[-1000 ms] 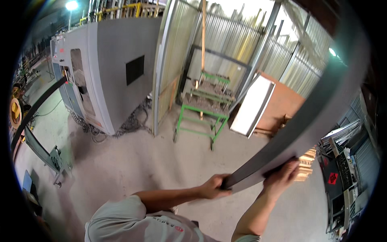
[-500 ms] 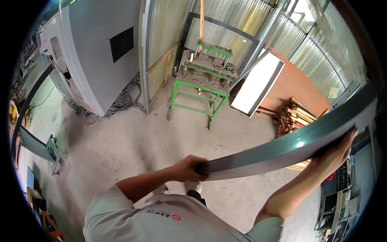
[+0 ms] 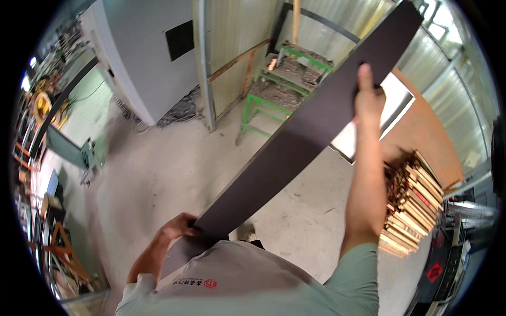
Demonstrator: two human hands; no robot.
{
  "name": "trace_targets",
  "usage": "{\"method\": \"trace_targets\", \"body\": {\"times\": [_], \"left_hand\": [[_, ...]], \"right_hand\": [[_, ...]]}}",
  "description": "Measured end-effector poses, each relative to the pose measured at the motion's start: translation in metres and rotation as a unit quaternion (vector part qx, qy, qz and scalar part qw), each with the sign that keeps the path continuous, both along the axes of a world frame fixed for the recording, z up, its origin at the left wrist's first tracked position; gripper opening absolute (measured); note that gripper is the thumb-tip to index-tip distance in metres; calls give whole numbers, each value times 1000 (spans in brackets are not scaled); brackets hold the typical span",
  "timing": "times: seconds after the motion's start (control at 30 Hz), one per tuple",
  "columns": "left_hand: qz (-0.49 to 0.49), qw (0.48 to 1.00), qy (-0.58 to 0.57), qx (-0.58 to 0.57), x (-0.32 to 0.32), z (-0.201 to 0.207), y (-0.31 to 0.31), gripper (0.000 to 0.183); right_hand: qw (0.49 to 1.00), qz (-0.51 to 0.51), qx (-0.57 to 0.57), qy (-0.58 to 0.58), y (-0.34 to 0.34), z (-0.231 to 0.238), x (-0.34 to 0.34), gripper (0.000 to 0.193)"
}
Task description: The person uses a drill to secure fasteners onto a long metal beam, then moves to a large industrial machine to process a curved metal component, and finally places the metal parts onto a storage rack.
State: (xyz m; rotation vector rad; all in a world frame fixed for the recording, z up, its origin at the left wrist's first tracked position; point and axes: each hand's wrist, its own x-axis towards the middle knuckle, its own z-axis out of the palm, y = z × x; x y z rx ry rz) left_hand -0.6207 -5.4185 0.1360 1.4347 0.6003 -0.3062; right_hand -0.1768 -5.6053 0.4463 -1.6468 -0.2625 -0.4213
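A long, flat, dark brown-grey profile [image 3: 295,137] slants across the view, from low left by my waist up to the far right. My left hand [image 3: 179,226] is closed around it near the lower end, which lies against my shirt and is partly hidden. Higher up, my right hand [image 3: 369,100] grips the right edge, its thumb on the broad face and its other fingers mostly out of sight behind. The profile covers part of a green-framed metal stand [image 3: 269,100] with dusty plates on it.
A tall grey machine cabinet [image 3: 142,58] stands at the far left by corrugated panels [image 3: 237,37]. To the right, a white framed panel [image 3: 395,102] leans near a brown board [image 3: 427,137], with stacked wood strips [image 3: 414,210] below. Cluttered racks [image 3: 47,221] line the left side.
The profile has swung from lying nearly level at the right to a steep slant, its broad face now toward me. My left hand moved left, my right hand up and forward. The view has shifted.
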Motion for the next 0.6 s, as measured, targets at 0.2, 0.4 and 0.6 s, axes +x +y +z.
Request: {"method": "trace_targets", "body": {"times": [0.2, 0.4, 0.6], "left_hand": [[32, 998, 43, -14, 16, -62, 15, 31], [46, 981, 173, -75, 1, -144, 41, 33], [-46, 968, 234, -79, -34, -250, 78, 29]], "right_hand": [[976, 200, 77, 25, 94, -185, 31, 61], [968, 164, -114, 151, 154, -295, 78, 98], [908, 21, -349, 229, 291, -310, 203, 134]]}}
